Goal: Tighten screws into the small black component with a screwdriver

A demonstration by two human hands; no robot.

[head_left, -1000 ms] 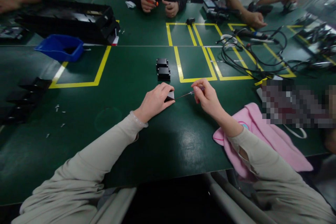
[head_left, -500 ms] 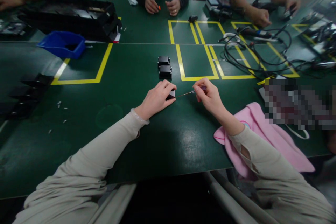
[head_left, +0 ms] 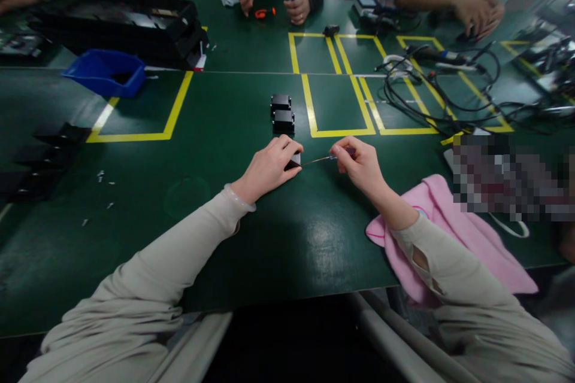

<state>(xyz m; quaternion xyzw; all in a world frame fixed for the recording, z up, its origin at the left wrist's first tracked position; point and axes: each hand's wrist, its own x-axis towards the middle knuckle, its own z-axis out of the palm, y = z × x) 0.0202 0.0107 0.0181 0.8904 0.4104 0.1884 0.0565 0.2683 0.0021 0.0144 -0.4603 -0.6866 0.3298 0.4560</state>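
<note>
My left hand [head_left: 272, 163] is closed around a small black block [head_left: 294, 160] on the green table, and most of the block is hidden under my fingers. A thin screwdriver [head_left: 320, 160] sits in my right hand [head_left: 357, 163], its handle pinched between thumb and fingers. The shaft points left, and its tip meets the right side of the block. Just beyond my left hand stand two similar black blocks [head_left: 283, 119], one behind the other.
Small screws [head_left: 100, 176] lie scattered to the left, near black parts [head_left: 54, 149]. A blue bin [head_left: 108, 75] and a long black tray [head_left: 126, 24] are farther back. Cables [head_left: 431, 90] tangle at right, above a pink cloth [head_left: 442, 233]. Co-workers' hands [head_left: 297, 10] are across the table.
My hands, the block and the screwdriver stay nearly still. Across the table, a co-worker's hand has lifted away from an orange item, which now lies on the table. Another co-worker's hands have come together.
</note>
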